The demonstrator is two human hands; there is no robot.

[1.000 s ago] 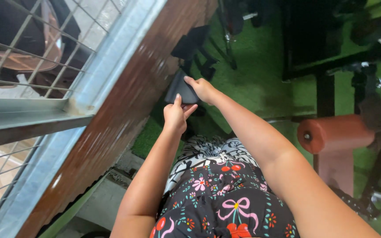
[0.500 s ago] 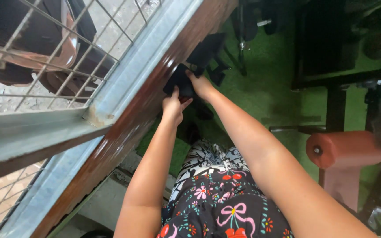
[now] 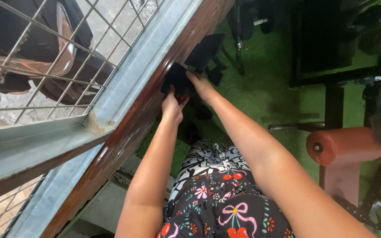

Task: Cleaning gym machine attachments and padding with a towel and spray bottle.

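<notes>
Now both hands are up at the brown wooden sill (image 3: 144,103) that runs under the window, and between them is a small black pad (image 3: 176,79), a flat dark piece with rounded corners. The left hand (image 3: 172,108) pinches its lower edge, thumb on top and fingers tucked beneath. The right hand (image 3: 201,86) is closed over its right side, fingertips pressed onto the upper face. So both hands are shut on the pad; neither is spread wide.

Compared with a second ago, the pad has gone up and to the left. Then it was held out over the green turf floor (image 3: 261,88), clear of the woodwork; half a second ago it was nearly at the sill, and now its left edge lies against or over the wood. Whether it truly rests on the sill or is just held against it cannot be told, since the fingers cover the contact. The arms have stretched further out to match.

Just beyond the pad, another black padded piece with straps (image 3: 206,50) lies at the foot of the sill. Off to the right stands a gym bench with a reddish-brown roller (image 3: 349,145), well apart from the hands. Outside the wire mesh (image 3: 45,57) a dark vehicle seat shows.
</notes>
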